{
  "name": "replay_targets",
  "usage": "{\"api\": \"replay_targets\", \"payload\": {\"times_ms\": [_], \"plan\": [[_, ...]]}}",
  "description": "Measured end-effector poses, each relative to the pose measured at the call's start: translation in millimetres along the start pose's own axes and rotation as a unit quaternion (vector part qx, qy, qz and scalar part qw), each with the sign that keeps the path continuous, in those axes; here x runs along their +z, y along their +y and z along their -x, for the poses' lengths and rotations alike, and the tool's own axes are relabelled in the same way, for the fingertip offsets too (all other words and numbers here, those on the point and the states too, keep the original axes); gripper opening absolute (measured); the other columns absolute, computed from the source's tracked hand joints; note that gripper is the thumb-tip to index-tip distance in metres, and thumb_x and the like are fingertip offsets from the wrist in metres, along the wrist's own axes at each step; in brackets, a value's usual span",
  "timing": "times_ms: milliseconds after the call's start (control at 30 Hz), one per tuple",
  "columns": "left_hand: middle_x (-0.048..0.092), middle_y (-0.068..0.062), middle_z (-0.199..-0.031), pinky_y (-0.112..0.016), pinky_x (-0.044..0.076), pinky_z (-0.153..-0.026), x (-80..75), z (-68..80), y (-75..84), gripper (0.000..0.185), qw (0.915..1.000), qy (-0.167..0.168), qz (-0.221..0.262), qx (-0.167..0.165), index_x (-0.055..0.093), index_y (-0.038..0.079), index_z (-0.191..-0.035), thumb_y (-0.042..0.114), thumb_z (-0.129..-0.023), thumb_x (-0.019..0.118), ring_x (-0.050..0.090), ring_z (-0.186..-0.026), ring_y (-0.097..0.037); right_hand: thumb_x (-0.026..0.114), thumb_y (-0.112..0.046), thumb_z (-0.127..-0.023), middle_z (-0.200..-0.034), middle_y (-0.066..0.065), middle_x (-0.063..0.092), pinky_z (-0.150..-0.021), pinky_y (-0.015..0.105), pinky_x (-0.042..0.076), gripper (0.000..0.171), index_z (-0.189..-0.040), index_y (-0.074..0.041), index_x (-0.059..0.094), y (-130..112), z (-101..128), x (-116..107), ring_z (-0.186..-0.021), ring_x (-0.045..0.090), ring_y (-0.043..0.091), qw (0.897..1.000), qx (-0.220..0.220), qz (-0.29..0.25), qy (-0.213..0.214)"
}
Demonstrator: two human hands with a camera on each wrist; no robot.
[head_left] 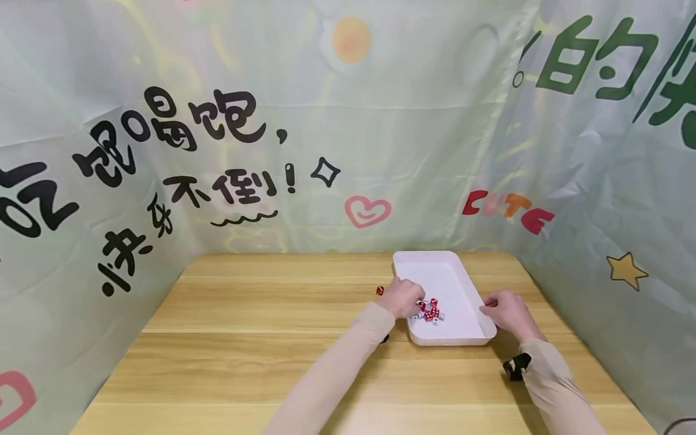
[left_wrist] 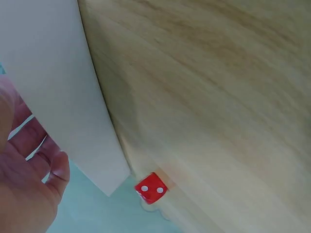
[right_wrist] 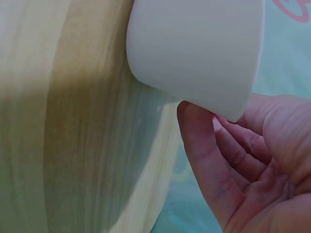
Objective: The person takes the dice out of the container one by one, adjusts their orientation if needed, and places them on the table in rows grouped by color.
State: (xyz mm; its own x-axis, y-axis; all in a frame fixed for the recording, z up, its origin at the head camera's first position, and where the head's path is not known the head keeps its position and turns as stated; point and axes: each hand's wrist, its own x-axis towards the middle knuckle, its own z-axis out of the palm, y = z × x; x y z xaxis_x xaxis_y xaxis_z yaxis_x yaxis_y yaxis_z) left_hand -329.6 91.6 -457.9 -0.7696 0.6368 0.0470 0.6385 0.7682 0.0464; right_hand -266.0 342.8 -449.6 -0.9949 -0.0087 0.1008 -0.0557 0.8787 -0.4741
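Left hand (head_left: 403, 297) reaches over the left rim of the shallow white rectangular plastic tray (head_left: 462, 284), fingers curled down into it right at the pile of small red and white dice (head_left: 431, 311); can't tell if it pinches one. Pile sits in the near-left part of the tray, just beyond the fingertips. One single red die with white pips (left_wrist: 151, 188) lies on the light wooden table (head_left: 261, 326), just outside the tray, beside the left hand. Right hand (head_left: 505, 312) rests against the tray's right wall near its front corner, fingers relaxed and loosely bent, thumb on the rim.
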Motion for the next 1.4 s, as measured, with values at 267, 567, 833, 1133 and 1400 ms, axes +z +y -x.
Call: {"api": "replay_targets", "payload": {"times_ms": [267, 567, 833, 1133, 1400], "plan": [[0.073, 0.013, -0.102, -0.028, 0.039, -0.089, 3.0, -0.4, -2.6, 0.015, 0.9999, 0.000, 0.013, -0.007, 0.076, 0.027, -0.101, 0.029, -0.086, 0.072, 0.064, -0.094, -0.007, 0.068, -0.009, -0.086, -0.084, 0.015, 0.070, -0.062, 0.031, 0.048, 0.017, -0.093, 0.006, 0.070, -1.1, -0.3, -0.7, -0.074, 0.061, 0.022, 1.000, -0.002, 0.000, -0.003], [0.073, 0.013, -0.102, -0.025, 0.038, -0.081, 5.5, -0.7, -0.6, 0.017, 0.9995, -0.003, 0.021, -0.023, 0.075, 0.027, -0.101, 0.032, -0.085, 0.073, 0.062, -0.091, -0.007, 0.067, -0.010, -0.086, -0.083, 0.014, 0.071, -0.062, 0.031, 0.048, 0.017, -0.092, 0.006, 0.071, -1.4, -0.8, 0.4, -0.073, 0.062, 0.021, 1.000, -0.002, 0.001, -0.004], [0.065, 0.013, -0.079, -0.025, 0.040, -0.081, 6.3, -1.8, -1.4, 0.013, 0.9972, 0.005, 0.058, -0.048, 0.070, 0.024, -0.085, 0.036, -0.085, 0.074, 0.055, -0.076, -0.007, 0.067, -0.010, -0.087, -0.085, 0.016, 0.071, -0.062, 0.031, 0.049, 0.020, -0.095, 0.008, 0.070, -1.1, -1.4, -1.1, -0.075, 0.063, 0.024, 1.000, 0.005, -0.003, -0.007], [0.062, 0.009, -0.077, -0.019, 0.043, -0.061, 1.1, -0.1, -4.1, 0.017, 0.9892, 0.046, 0.128, -0.054, 0.066, 0.020, -0.082, 0.033, -0.081, 0.076, 0.054, -0.070, -0.008, 0.067, -0.010, -0.087, -0.085, 0.017, 0.071, -0.061, 0.031, 0.049, 0.020, -0.095, 0.009, 0.070, -1.6, -2.2, -2.0, -0.075, 0.063, 0.024, 1.000, 0.001, -0.004, -0.003], [0.058, 0.009, -0.069, -0.017, 0.039, -0.055, 2.9, 2.9, -6.1, 0.019, 0.9879, 0.073, 0.131, -0.042, 0.062, 0.019, -0.075, 0.030, -0.079, 0.077, 0.052, -0.064, -0.007, 0.068, -0.010, -0.087, -0.084, 0.016, 0.071, -0.062, 0.031, 0.048, 0.019, -0.093, 0.007, 0.070, -2.0, -0.7, -1.6, -0.075, 0.062, 0.023, 1.000, 0.005, -0.005, -0.006]]}}
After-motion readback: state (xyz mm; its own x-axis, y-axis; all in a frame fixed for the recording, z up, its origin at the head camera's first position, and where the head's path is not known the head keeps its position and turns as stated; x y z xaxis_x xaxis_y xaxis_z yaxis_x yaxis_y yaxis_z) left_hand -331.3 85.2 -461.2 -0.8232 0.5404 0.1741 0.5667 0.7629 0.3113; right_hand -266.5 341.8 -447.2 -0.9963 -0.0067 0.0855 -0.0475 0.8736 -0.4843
